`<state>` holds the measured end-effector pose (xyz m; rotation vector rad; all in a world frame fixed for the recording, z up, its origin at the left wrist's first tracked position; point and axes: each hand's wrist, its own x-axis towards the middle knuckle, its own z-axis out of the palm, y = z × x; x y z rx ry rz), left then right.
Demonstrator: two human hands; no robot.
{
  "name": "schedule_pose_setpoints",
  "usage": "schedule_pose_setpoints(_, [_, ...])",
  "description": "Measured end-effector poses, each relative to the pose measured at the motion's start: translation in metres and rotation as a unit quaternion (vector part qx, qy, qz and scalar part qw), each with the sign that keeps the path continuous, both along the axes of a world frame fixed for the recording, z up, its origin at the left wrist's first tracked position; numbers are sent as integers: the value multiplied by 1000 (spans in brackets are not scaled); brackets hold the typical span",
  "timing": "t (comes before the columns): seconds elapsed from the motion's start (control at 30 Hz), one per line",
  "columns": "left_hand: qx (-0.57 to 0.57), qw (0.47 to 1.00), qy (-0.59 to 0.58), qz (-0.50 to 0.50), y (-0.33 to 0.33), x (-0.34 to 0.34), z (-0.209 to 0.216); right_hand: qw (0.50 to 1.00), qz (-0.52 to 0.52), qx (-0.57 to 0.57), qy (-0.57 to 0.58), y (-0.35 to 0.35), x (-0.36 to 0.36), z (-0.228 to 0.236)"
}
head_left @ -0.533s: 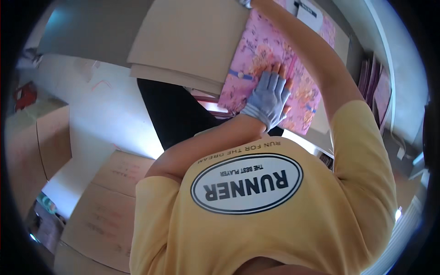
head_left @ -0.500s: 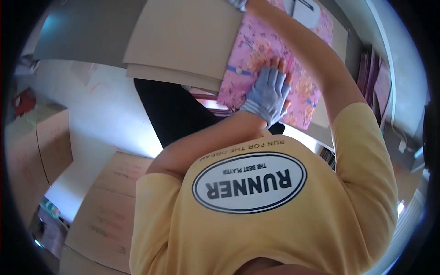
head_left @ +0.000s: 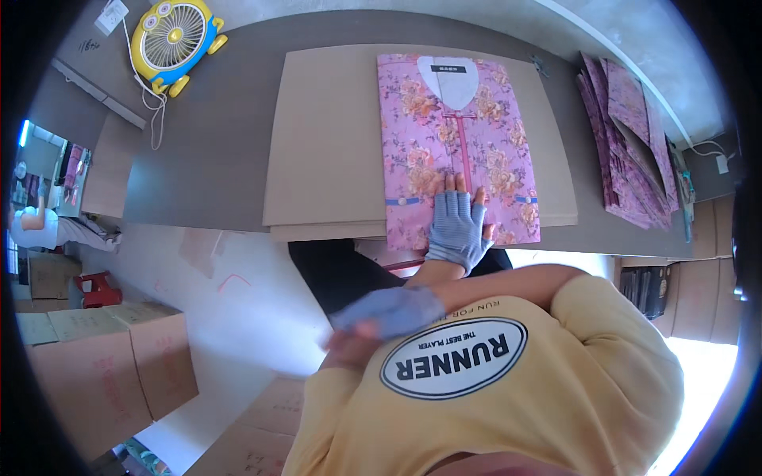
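A flat pink piece with a flower print (head_left: 413, 151), made like a folded shirt with a white collar area and blue side bands, lies on large cardboard sheets (head_left: 325, 143). My left hand (head_left: 456, 226), in a grey fingerless glove, rests flat on its near edge with the fingers stretched out. My right arm crosses over my left forearm. In the same kind of glove, my right hand (head_left: 385, 313) is beside my left arm in front of my chest. Motion smears its fingers, so whether it holds anything is not visible.
A grey table (head_left: 206, 190) carries the sheets. Pink flower-printed pieces (head_left: 627, 143) are stacked at its right, and a yellow and blue fan (head_left: 172, 40) stands far left. Cardboard boxes (head_left: 103, 365) and a red stool (head_left: 97, 289) are at the left; another person (head_left: 40, 226) is beyond.
My right hand has left the far end of the pink piece and swung back across my body to my left arm. My left hand stays flat on the piece. The view has shifted.
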<state>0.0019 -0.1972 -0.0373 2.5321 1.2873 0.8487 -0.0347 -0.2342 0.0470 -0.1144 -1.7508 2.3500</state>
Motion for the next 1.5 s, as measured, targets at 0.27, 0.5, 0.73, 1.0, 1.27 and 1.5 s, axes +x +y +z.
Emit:
schedule_pose_setpoints(0.27, [7, 991, 129, 22, -11, 25, 20, 828, -285, -484, -4, -83, 232, -91])
schedule_pose_setpoints(0.5, [-56, 977, 180, -101, -9, 9, 61, 710, -550, -356, -257, -43, 191, -84])
schedule_pose_setpoints(0.73, [-48, 963, -74, -253, -2, -24, 82, 561, -784, -53, -261, -50, 253, 7])
schedule_pose_setpoints(1.0, [12, 987, 119, -107, 32, -6, 51, 288, -951, 68, -86, 0, 510, 57])
schedule_pose_setpoints(1.27, [61, 987, 105, -102, 31, -16, 29, 253, -945, -113, 175, 20, 509, -7])
schedule_pose_setpoints(1.5, [23, 995, 24, -89, 25, -14, 32, 406, -589, 447, -537, 97, 371, -44])
